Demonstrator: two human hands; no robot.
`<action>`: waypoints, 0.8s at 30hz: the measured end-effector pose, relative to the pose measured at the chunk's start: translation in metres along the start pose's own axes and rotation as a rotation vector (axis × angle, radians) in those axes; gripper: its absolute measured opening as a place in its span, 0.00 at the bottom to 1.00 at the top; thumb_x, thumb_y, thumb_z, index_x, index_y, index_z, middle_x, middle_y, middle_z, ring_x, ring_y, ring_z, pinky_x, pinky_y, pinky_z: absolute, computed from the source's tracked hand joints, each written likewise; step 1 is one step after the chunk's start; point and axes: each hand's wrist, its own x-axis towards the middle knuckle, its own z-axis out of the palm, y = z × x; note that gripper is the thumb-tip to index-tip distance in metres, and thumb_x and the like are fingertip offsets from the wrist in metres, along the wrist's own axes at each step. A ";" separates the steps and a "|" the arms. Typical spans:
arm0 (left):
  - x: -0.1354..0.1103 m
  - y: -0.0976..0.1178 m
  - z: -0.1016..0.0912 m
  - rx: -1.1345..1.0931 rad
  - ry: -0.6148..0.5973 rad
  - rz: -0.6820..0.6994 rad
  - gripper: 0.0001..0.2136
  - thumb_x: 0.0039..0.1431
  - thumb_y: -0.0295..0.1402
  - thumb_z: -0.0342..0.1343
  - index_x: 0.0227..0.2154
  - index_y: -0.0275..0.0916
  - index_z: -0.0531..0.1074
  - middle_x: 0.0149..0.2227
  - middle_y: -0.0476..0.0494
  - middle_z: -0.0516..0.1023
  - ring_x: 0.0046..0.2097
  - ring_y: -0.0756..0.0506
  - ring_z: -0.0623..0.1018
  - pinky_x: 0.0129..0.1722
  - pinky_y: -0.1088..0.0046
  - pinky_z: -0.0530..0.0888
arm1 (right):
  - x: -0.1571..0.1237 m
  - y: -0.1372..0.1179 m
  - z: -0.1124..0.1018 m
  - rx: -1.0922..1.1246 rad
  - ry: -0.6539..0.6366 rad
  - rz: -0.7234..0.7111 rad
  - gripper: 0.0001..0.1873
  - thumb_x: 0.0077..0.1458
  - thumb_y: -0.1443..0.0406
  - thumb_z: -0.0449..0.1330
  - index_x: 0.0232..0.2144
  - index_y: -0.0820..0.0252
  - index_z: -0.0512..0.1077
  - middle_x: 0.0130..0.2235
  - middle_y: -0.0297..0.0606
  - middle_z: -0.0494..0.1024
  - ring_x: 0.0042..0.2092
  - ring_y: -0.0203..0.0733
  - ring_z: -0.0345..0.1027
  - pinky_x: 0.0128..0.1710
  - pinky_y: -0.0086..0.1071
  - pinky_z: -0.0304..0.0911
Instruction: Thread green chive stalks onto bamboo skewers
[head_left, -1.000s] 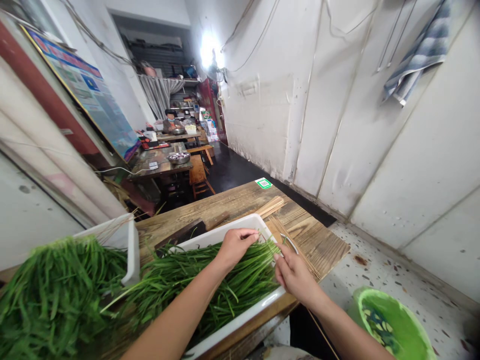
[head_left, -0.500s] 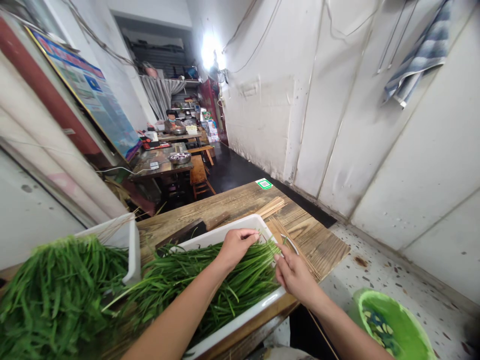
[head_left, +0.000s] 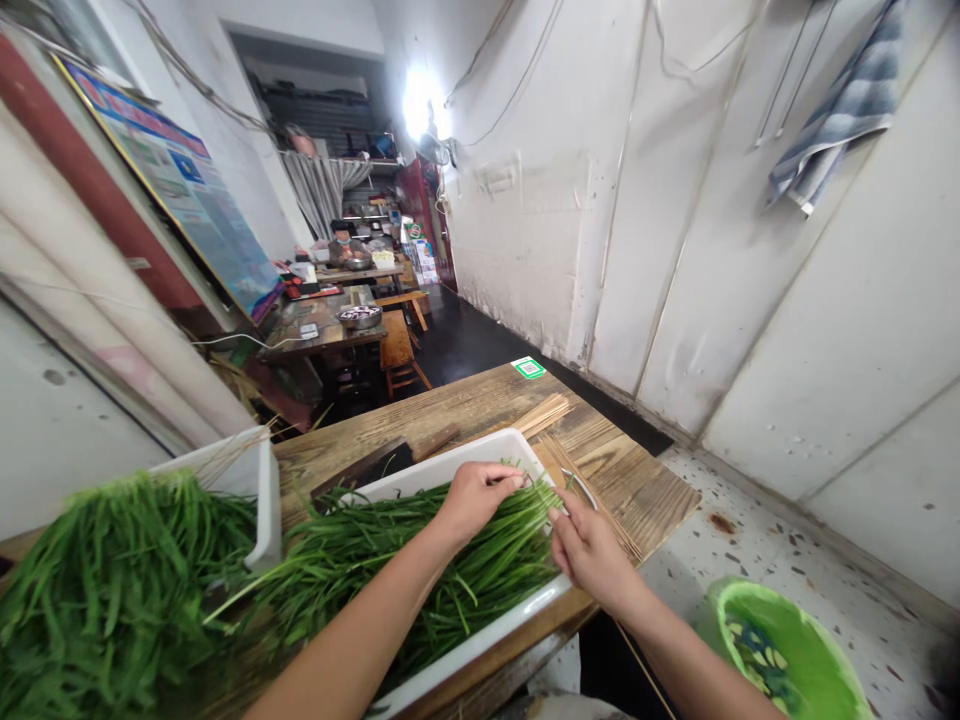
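A white plastic tub [head_left: 510, 610] holds a heap of long green chives [head_left: 450, 590], their pale ends gathered at its right side. Over these ends my left hand [head_left: 480, 500] is closed in a pinch on a chive end, its fingertips just short of my right hand [head_left: 589, 545]. The right one has its fingers closed beside the lined-up pale stems. A thin bamboo skewer [head_left: 637, 650] runs out below it, in line with its grip; the part within the fingers is hidden.
More chives [head_left: 112, 580] spill from a second white tub [head_left: 266, 500] on the left. A cleaver [head_left: 390, 460] and loose skewers [head_left: 551, 412] lie behind the near tub. A green bucket [head_left: 787, 650] stands on the floor at right. A person [head_left: 343, 245] sits at a far table.
My left hand has shifted slightly right, closer to the right fingertips. The right hand and the chives look almost the same.
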 end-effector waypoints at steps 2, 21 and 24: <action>-0.005 0.006 -0.004 0.063 -0.072 0.094 0.10 0.52 0.33 0.55 0.33 0.39 0.80 0.37 0.45 0.81 0.40 0.44 0.79 0.44 0.70 0.72 | -0.001 0.001 0.000 0.005 0.010 0.006 0.24 0.61 0.56 0.47 0.52 0.68 0.61 0.12 0.22 0.60 0.13 0.31 0.50 0.15 0.23 0.48; 0.059 -0.029 0.001 0.544 -0.052 0.034 0.09 0.41 0.28 0.58 0.10 0.40 0.71 0.14 0.50 0.70 0.21 0.50 0.69 0.26 0.78 0.62 | -0.002 0.013 0.000 0.030 -0.001 -0.008 0.24 0.61 0.55 0.47 0.53 0.67 0.60 0.12 0.21 0.59 0.14 0.31 0.48 0.14 0.24 0.45; 0.055 -0.023 -0.003 0.549 -0.034 0.072 0.11 0.48 0.30 0.54 0.13 0.39 0.72 0.17 0.49 0.72 0.24 0.49 0.70 0.28 0.77 0.62 | -0.001 0.012 0.000 0.029 0.003 -0.001 0.24 0.61 0.55 0.47 0.53 0.68 0.59 0.12 0.21 0.58 0.14 0.31 0.48 0.14 0.23 0.45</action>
